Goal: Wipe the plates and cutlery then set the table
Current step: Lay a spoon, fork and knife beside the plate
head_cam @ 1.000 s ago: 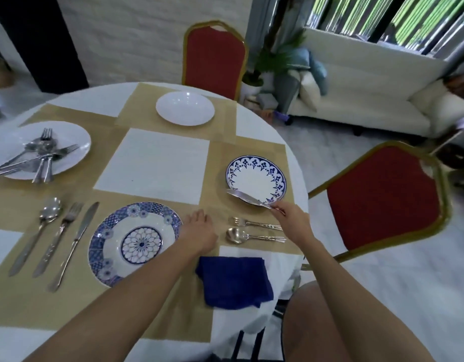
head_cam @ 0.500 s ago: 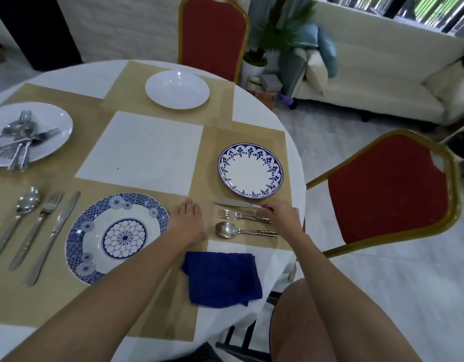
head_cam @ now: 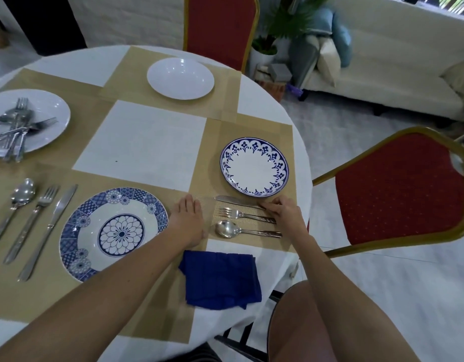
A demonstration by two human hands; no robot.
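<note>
Right grip (head_cam: 285,215) pinched the knife (head_cam: 229,200) by its handle, just beside the blue-rimmed plate (head_cam: 254,167); left grip (head_cam: 187,220) lay released, flat on the counter (head_cam: 142,142).

right hand (head_cam: 285,215) holds knife (head_cam: 233,200) handle, knife flat beside plate (head_cam: 254,168) | left hand (head_cam: 186,220) flat on placemat (head_cam: 251,126)

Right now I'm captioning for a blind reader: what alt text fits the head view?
A person's right hand holds the handle of a knife lying beside a fork and spoon, near a small blue-rimmed plate on a round table. The left hand rests flat on a placemat, next to a blue cloth.
</note>
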